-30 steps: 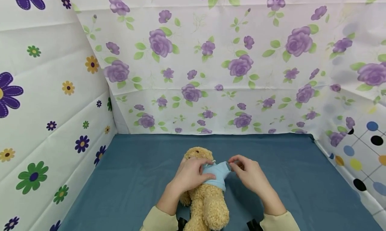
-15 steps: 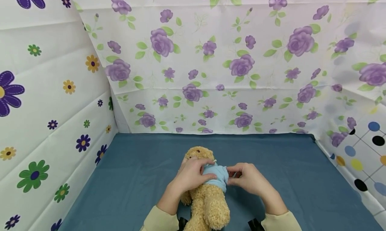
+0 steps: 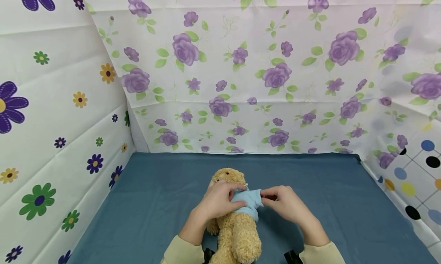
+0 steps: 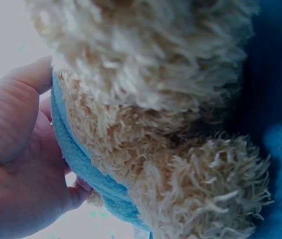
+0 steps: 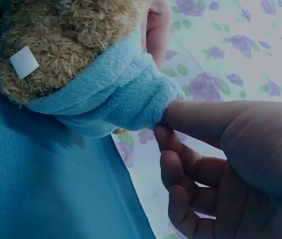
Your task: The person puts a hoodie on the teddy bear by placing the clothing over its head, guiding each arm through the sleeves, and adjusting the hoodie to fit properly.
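Note:
A curly tan teddy bear (image 3: 246, 237) lies on its back on the blue cloth, its head away from me. It wears a light blue shirt (image 3: 250, 199). My left hand (image 3: 220, 197) holds the bear across its chest, thumb on the shirt front and fingers near the neck. In the left wrist view the hand (image 4: 11, 139) touches the shirt beside the fur. My right hand (image 3: 284, 202) pinches the cuff of the bear's sleeve (image 5: 156, 102) between thumb and forefinger, stretching it outward. The bear's arm on that side is hidden in the sleeve.
Blue cloth (image 3: 165, 191) covers the table. Floral sheeting (image 3: 220, 65) rises at the back, with patterned sheets at left and right. A white tag (image 5: 24, 62) sits on the bear's fur in the right wrist view.
My right hand has come down slightly. The sleeve bunched up toward the bear half a second ago and now stretches out to the right again. My left hand has stayed in place.

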Motion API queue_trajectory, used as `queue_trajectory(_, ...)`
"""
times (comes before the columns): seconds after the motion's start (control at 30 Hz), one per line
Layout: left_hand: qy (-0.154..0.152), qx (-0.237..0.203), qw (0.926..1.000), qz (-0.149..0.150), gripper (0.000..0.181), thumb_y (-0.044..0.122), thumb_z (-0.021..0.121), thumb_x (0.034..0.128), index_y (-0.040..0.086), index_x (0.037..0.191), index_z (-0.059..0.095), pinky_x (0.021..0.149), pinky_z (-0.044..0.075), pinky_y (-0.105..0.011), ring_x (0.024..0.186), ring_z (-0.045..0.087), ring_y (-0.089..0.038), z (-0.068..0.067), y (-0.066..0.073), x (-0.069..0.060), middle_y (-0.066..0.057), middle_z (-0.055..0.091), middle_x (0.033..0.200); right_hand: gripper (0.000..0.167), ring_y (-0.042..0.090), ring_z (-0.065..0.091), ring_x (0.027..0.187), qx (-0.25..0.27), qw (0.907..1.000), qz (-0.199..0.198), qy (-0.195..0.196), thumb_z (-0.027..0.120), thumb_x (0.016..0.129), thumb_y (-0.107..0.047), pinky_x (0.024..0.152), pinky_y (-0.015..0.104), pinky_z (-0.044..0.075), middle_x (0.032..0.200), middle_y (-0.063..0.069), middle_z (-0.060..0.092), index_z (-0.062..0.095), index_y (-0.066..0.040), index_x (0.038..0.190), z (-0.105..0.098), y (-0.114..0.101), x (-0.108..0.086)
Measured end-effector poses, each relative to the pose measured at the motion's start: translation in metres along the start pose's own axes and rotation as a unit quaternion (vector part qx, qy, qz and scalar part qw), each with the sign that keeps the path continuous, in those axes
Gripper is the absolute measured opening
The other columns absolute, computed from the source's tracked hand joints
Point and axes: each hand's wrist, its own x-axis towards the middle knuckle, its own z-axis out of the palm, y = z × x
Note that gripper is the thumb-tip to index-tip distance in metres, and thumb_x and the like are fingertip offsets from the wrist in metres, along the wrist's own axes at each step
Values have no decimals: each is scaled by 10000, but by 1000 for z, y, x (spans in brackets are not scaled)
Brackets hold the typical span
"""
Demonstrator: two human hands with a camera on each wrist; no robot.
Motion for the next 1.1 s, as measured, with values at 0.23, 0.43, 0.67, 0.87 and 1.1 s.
queue_trajectory(0.23, 39, -9, 10000, 16, 425, 440, 806, 975, 271, 1361, 754, 795, 287, -424, 658, 416, -92, 0, 1, -1, 110, 485, 668, 246, 56, 634, 784, -267, 9986, -447, 116, 769, 1010, -144, 665, 296, 555, 995, -63, 725, 796, -42, 1232, 4, 1, 0)
queue_trajectory(0.43, 1, 8, 10000, 57, 427, 436, 799, 982, 271, 1373, 747, 802, 282, -427, 649, 410, -99, 0, 0, -2, 105, 478, 646, 143, -2, 573, 698, -953, 9913, -641, 643, 774, 976, -80, 608, 259, 521, 916, -105, 680, 849, -113, 1093, 13, -3, 3)
queue_trajectory(0.67, -37, 51, 10000, 69, 417, 426, 805, 981, 278, 1367, 751, 802, 288, -425, 655, 418, -96, 0, 0, -1, 107, 480, 642, 127, -20, 519, 672, -1542, 9772, -719, 1273, 806, 947, -57, 573, 243, 466, 875, -136, 652, 857, -170, 973, 19, -3, 5)
queue_trajectory(0.87, -259, 124, 9996, 46, 442, 370, 826, 974, 290, 1398, 731, 832, 308, -437, 647, 433, -96, -5, 3, -1, 107, 489, 638, 70, 40, 558, 732, -1468, 9771, -265, 1517, 795, 991, -127, 607, 266, 479, 910, -101, 665, 845, -160, 1027, 19, -5, 8)
queue_trajectory(1.1, -631, 258, 9973, 259, 501, 268, 836, 973, 297, 1452, 689, 856, 385, -420, 536, 454, -87, -12, 6, -3, 99, 464, 580, 70, 62, 606, 789, -947, 9858, 227, 1366, 748, 1032, -171, 670, 293, 522, 951, -81, 665, 813, -173, 1059, 18, -3, 9)
